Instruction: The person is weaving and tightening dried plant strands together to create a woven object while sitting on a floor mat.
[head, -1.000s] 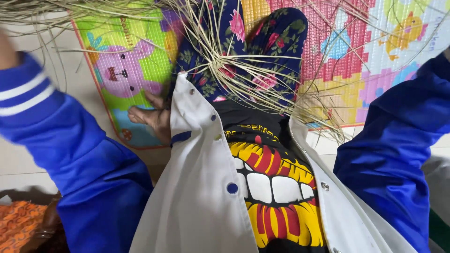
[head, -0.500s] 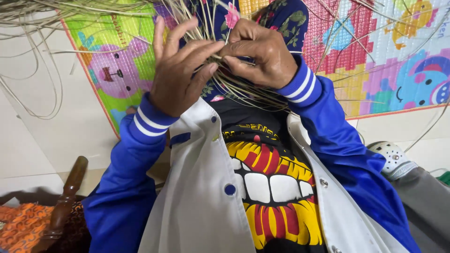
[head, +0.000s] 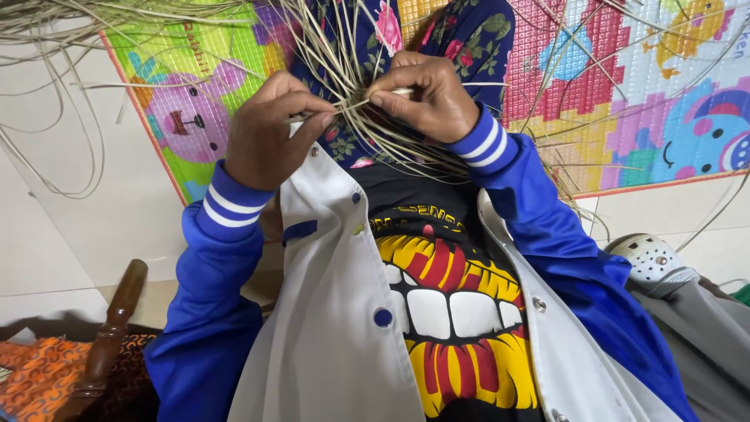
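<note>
My left hand (head: 269, 133) and my right hand (head: 426, 98) meet in front of my chest, both pinching thin pale reed strands (head: 355, 101). The strands belong to a loose tangle of reed strips (head: 344, 55) that fans out from between my hands over my lap. Fingers of both hands are closed on the same strand, a few centimetres apart. Blue sleeves with white cuffs cover both arms. Under the hands lie my floral trousers (head: 469, 35) and an open white and blue jacket (head: 328, 328) over a black shirt with a printed mouth.
A colourful patterned play mat (head: 648, 94) covers the tiled floor (head: 94, 227) ahead. Long loose reeds (head: 47, 117) curl over the tiles at left. A dark wooden chair arm (head: 113, 328) and orange cushion (head: 35, 375) are at lower left. A white perforated shoe (head: 652, 262) lies at right.
Both hands came in from the sides to the reed tangle, then lowered slightly; now the fingers pinch a single strand between them. The view has tilted a little downward.
</note>
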